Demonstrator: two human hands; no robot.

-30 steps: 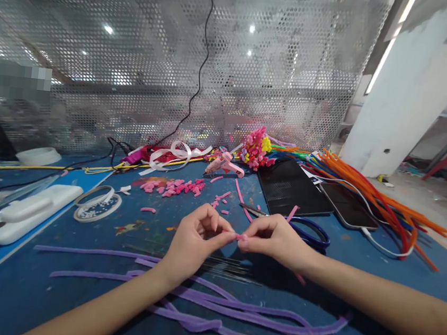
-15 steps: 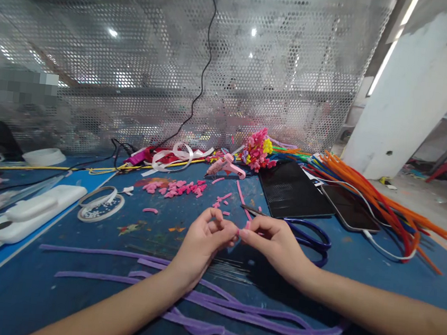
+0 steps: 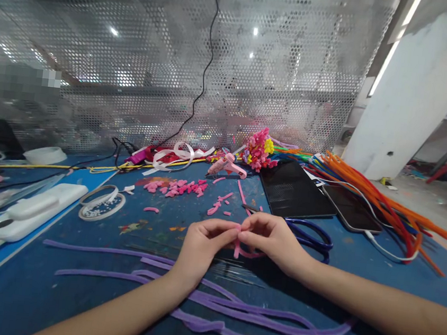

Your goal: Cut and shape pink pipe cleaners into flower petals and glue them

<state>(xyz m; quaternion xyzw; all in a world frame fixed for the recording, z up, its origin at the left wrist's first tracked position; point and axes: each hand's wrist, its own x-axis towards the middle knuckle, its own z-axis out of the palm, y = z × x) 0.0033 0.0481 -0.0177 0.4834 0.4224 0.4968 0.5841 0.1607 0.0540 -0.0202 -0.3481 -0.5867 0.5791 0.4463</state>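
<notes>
Fingertip to fingertip, my left hand [image 3: 207, 243] and my right hand [image 3: 273, 242] meet above the blue table. Both pinch a short pink pipe cleaner [image 3: 236, 250], whose ends hang below the fingers; its upper part is hidden by them. Blue-handled scissors [image 3: 312, 235] lie just beyond my right hand, partly covered by it. Long purple pipe cleaners [image 3: 248, 314] stretch across the table under my forearms. Thin metal wires [image 3: 236, 272] lie below my hands. Past my fingers are cut pink pieces [image 3: 215, 205] and a pile of small pink twists [image 3: 175, 186].
A pink glue gun [image 3: 227, 165] and a pink-and-yellow flower bunch [image 3: 260, 147] stand at the back. To the right lie a black tablet [image 3: 296, 191], a phone [image 3: 350, 208] and orange pipe cleaners [image 3: 384, 192]. A white power bank [image 3: 29, 211] and a bead dish [image 3: 102, 211] are left.
My fingertips have come together, and the pink pipe cleaner's ends now show hanging below them. Another small pink piece is now visible on the table beyond my hands.
</notes>
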